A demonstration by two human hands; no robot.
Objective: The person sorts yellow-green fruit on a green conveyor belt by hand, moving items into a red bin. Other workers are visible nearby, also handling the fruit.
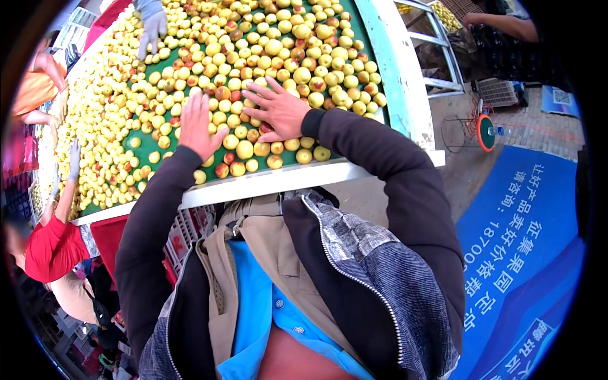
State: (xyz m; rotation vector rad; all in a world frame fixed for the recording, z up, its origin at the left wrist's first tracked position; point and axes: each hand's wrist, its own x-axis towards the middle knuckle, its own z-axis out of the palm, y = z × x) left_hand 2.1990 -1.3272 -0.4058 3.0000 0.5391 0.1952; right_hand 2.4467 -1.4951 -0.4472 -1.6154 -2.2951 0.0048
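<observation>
Many round yellow-green jujubes (pixel 244 149), some with red-brown patches, lie loose over a green sorting surface (pixel 166 69). My left hand (pixel 197 124) rests palm down on them, left of the middle, fingers slightly spread and pointing to the far side. To its right, my right hand (pixel 278 111) lies palm down on the fruit with its fingers spread towards the left. Neither hand grips a fruit; what lies under the palms is hidden. The white metal edge (pixel 266 183) of the table runs close to my body, below both wrists.
A co-worker's gloved hand (pixel 153 33) reaches in at the far left. More co-workers' hands (pixel 74 159) touch fruit along the left side. The table's pale side rail (pixel 403 71) bounds the right. Beyond it stand a metal ladder-like frame (pixel 444 52) and a blue banner (pixel 532 237) bearing writing.
</observation>
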